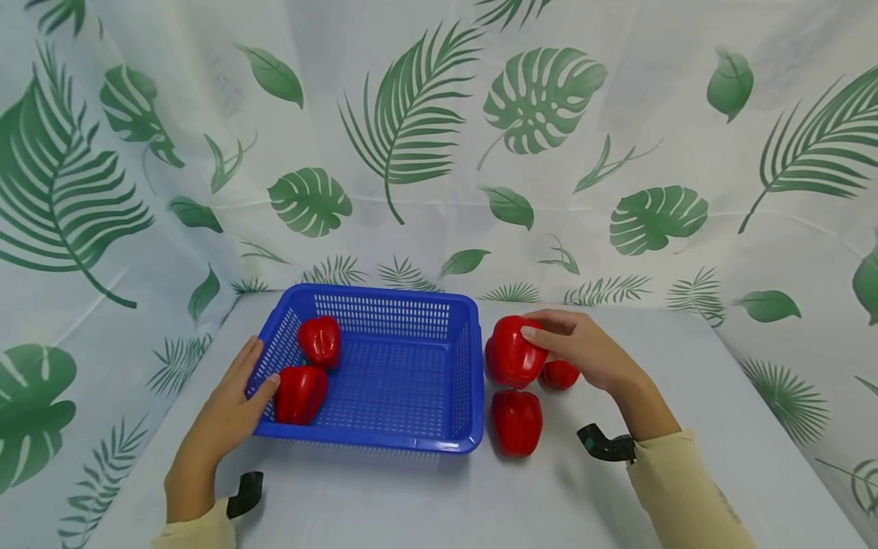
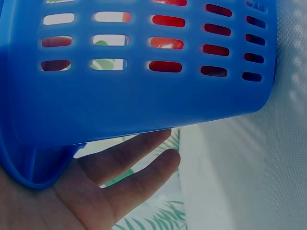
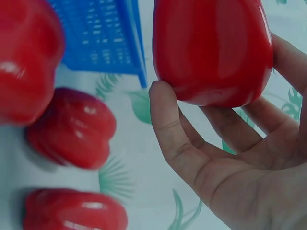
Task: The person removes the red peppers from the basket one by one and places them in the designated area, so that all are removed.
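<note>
The white worktop carries a blue basket, longest from left to right. The left hand rests at the basket's left rim, fingers straight and apart. The right hand has its fingers clamped on a held pepper, just outside the basket's right side; in the head view its long axis runs roughly up the picture, but no stem shows, so which end points where I cannot tell. The work looks partly done: a rear pepper and a front pepper lie inside, while the held one, a near pepper, a right-hand pepper and one mostly hidden pepper are outside.
</note>
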`<state>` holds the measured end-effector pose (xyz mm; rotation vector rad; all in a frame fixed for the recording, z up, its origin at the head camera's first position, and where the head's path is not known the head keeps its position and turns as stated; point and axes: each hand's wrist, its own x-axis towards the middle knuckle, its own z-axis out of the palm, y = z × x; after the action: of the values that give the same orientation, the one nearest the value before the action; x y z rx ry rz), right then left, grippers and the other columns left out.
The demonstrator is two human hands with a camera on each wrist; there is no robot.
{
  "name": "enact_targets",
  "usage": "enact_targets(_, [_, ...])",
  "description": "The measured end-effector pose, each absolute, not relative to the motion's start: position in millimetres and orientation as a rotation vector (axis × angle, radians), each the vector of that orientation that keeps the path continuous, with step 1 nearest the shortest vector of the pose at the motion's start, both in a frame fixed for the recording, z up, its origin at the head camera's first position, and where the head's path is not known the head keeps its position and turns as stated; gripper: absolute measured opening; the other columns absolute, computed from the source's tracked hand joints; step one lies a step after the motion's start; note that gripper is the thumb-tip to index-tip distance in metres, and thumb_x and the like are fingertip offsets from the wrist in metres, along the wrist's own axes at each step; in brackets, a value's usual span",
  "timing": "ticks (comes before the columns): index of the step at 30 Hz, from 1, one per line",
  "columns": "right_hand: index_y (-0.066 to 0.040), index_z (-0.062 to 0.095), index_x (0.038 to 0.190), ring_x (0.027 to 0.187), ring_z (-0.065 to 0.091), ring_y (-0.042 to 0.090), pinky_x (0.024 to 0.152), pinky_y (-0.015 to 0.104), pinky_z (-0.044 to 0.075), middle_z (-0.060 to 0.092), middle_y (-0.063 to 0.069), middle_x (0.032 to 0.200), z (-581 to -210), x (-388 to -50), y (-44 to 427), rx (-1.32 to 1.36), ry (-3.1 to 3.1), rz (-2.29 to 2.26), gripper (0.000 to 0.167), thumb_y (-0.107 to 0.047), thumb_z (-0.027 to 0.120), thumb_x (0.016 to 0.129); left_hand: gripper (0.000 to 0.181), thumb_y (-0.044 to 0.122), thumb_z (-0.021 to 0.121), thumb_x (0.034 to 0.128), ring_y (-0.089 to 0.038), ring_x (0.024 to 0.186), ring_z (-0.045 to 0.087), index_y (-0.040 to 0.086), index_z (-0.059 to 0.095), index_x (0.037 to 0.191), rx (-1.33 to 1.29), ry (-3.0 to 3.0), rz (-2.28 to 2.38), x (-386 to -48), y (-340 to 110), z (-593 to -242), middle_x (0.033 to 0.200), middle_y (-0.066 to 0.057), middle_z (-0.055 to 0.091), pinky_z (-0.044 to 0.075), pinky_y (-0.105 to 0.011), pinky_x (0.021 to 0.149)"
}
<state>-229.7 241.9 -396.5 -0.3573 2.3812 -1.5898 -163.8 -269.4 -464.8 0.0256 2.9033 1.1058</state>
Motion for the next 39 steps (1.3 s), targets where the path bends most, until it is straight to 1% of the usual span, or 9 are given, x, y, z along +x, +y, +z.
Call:
enact_targets(6, [0.004,0.058,0.148,0.115,0.065,0.035,0.085,0.042,0.065,0.065,0.024,0.136,-400.3,-219.5,261.8,-0.329,2.406,-1.586,0.057,-0.025,0.072,0.101,0.083,0.041,0.050,0.1127,-0.056,0.158,0.008,0.002,0.005,0.171,0.030,2.904,1.108,-163.9,-268.7,-463.6,0.177,-0.025,0.001,0.023,-0.082,0.112])
enact_targets(14, [0.009,0.056,0.145,0.107,0.068,0.028,0.084,0.037,0.065,0.067,0.024,0.131,-411.0,-207.2,287.4,-0.279,2.412,-1.592,0.054,-0.021,0.070,0.103,0.082,0.039,0.050,0.1127,-0.055,0.158,0.008,0.002,0.005,0.171,0.022,2.912,1.085,-163.7,-269.7,-463.4,0.177,-0.024,0.001,0.023,-0.082,0.112])
enact_targets(19, [0.011,0.054,0.145,0.107,0.067,0.028,0.083,0.038,0.065,0.066,0.025,0.131,-417.1,-198.4,300.5,-0.224,2.423,-1.586,0.056,-0.022,0.070,0.103,0.083,0.039,0.051,0.1125,-0.055,0.158,0.009,0.002,0.006,0.171,0.021,2.912,1.085,-163.5,-268.9,-463.1,0.177,-0.025,0.002,0.023,-0.082,0.113])
enact_targets(26, [0.011,0.053,0.145,0.107,0.067,0.030,0.084,0.042,0.065,0.065,0.026,0.131,-426.2,-188.0,316.2,-0.178,2.409,-1.573,0.056,-0.022,0.070,0.103,0.082,0.040,0.050,0.1130,-0.055,0.159,0.008,0.002,0.005,0.171,0.005,2.902,1.089,-162.5,-268.8,-463.4,0.177,-0.024,0.001,0.022,-0.081,0.114])
enact_targets(39, [0.009,0.054,0.146,0.109,0.066,0.030,0.085,0.043,0.065,0.067,0.022,0.130,-451.8,-180.4,330.8,-0.159,2.338,-1.525,0.056,-0.021,0.072,0.102,0.082,0.041,0.049,0.1131,-0.055,0.159,0.007,0.003,0.004,0.171,0.005,2.892,1.109,-163.7,-269.0,-463.5,0.177,-0.024,0.000,0.022,-0.082,0.113])
